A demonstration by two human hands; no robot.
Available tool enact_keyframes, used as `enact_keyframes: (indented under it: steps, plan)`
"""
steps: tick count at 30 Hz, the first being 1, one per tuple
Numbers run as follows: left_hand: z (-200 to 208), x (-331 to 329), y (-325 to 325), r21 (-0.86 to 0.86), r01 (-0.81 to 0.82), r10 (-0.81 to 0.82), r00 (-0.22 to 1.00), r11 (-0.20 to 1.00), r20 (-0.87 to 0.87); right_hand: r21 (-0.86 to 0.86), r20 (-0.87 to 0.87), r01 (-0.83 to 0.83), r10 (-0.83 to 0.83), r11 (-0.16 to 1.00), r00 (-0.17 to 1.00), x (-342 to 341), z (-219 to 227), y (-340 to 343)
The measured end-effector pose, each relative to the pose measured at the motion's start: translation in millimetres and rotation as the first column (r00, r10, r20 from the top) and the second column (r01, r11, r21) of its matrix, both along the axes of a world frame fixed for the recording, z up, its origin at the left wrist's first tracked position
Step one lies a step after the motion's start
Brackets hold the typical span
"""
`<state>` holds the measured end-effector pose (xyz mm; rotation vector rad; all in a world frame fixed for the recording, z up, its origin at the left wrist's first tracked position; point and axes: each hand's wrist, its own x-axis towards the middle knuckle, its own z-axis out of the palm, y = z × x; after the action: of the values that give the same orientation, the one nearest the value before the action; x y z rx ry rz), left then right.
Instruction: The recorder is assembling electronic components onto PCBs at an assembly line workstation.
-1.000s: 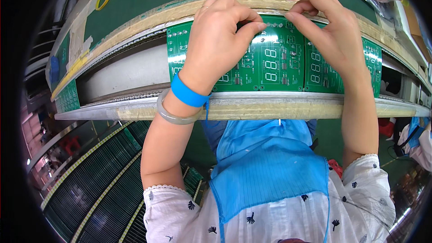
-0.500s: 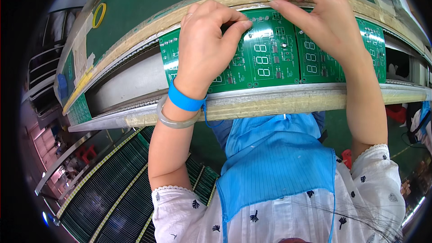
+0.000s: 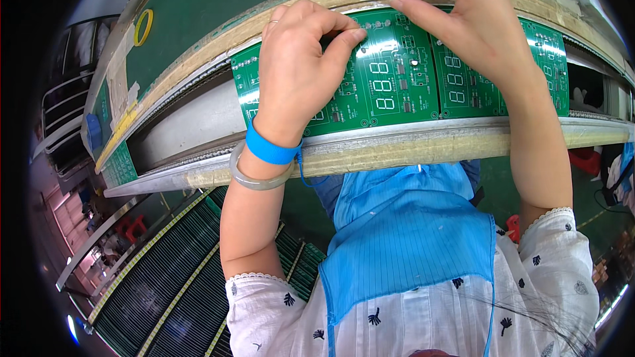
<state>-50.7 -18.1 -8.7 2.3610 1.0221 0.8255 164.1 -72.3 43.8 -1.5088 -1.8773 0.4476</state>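
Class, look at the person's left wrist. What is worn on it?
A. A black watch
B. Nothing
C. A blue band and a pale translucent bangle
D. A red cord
C: the left hand, resting on the green printed circuit board panel, has a blue wrist band with a pale translucent bangle just behind it.

A long green circuit board panel (image 3: pixel 397 86) lies flat across the conveyor rails, spanning left to right. It is divided into repeated sections, each printed with white three-digit segment outlines and dotted with small components and solder pads. Its glossy surface catches light near the upper middle edge.
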Motion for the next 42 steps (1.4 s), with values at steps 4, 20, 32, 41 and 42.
enact_keyframes:
  steps: [4,20,32,41,42]
  plan:
    - [0,0,-1,0.021,0.0,0.0,1.0,1.0,-0.008,0.007,-0.001,0.003,-0.003,1.0,1.0,-1,-1,0]
    - [1,3,-4,0.076,-0.015,0.018,0.999,0.997,-0.039,-0.016,-0.014,0.003,-0.003,1.0,1.0,-1,1,-1]
    - [-1,4,-3,0.078,0.027,-0.024,0.999,0.997,-0.043,-0.023,-0.045,0.019,-0.02,1.0,0.999,0,3,-3]
    - [7,-2,-2,0.081,0.06,-0.055,0.997,0.995,-0.059,-0.029,-0.044,0.021,-0.022,0.999,0.999,0,8,-2]
    - [11,-6,-1,0.053,0.034,-0.034,0.999,0.998,0.007,-0.026,-0.043,0.017,-0.019,1.0,0.999,2,8,-2]
